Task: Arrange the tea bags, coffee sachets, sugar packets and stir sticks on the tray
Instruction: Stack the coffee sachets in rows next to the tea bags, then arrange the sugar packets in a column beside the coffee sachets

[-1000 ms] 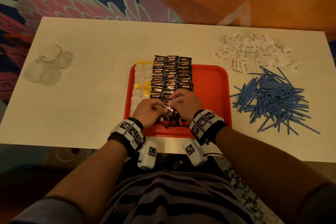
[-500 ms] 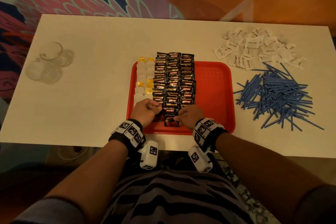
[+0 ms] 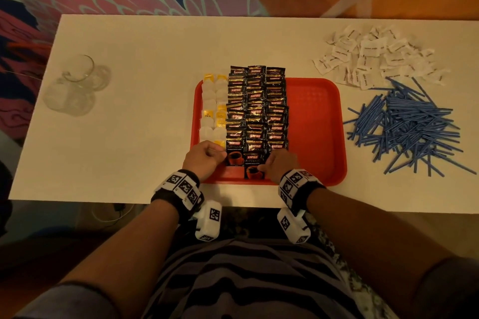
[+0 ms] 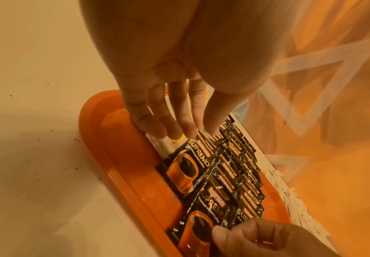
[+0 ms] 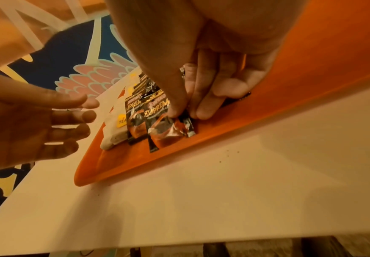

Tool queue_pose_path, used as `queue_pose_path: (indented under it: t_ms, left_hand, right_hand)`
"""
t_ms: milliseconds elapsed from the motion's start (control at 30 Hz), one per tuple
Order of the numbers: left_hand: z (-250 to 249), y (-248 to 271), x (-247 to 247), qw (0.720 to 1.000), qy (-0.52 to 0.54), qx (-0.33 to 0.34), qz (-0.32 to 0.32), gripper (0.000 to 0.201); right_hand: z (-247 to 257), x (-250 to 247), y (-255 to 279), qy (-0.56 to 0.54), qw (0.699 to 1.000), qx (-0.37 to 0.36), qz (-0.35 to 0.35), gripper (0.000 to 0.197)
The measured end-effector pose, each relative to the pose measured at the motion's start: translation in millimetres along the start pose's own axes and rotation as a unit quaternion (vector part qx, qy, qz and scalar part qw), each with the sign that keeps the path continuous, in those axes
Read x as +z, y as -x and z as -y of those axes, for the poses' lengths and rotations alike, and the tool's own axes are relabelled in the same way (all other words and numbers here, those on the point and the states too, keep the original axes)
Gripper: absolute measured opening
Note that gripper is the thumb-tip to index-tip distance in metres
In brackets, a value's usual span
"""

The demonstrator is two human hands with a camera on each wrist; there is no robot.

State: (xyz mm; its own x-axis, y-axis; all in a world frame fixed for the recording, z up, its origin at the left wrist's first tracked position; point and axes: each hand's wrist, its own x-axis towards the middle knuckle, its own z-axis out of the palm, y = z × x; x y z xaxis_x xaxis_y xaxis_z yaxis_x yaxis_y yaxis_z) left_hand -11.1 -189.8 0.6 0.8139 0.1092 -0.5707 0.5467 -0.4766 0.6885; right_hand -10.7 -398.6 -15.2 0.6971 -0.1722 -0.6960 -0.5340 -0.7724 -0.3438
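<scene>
Head view shows a white table [image 3: 145,101] with a red tray [image 3: 316,122] near its front edge. On the table to the tray's right lies a loose heap of blue stir sticks [image 3: 412,127], and behind that heap a scatter of white sugar packets [image 3: 373,57]; both piles are off the tray. Some clear glass pieces [image 3: 75,88] sit well to the left. On the tray, three overlapping columns of black coffee sachets [image 3: 256,111] fill the middle, their far ends hanging over the back rim, and two columns of white tea bags [image 3: 213,109] with yellow tags run along the left side, touching the sachets.

The left hand [image 3: 204,160] hovers at the near-left corner of the tray with its fingers [image 4: 175,114] straight and relaxed, holding nothing, tips just above the nearest tea bag. The right hand [image 3: 281,164] pinches the nearest sachet [image 5: 171,128] of the middle column between thumb and fingertips; that sachet lies flat on the tray by the front rim.
</scene>
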Motion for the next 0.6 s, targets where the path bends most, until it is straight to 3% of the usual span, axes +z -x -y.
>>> queue_pose_path:
  t_ms: [133,433,600]
  left_hand:
    - [1,-2,-9,1.0,-0.001,0.009,-0.001,0.007]
    - [-15,-27,-37,1.0,-0.018,0.015,-0.007,0.027]
    - [-35,-44,-38,0.994,-0.079,0.071,-0.004,0.02]
  right_hand:
    - [-3,-5,4,-0.013,1.0,0.002,-0.009,0.025]
    - [-16,-26,12,-0.044,0.999,0.01,-0.026,0.019]
    - [-28,-36,24,-0.039,0.995,0.053,-0.074,0.024]
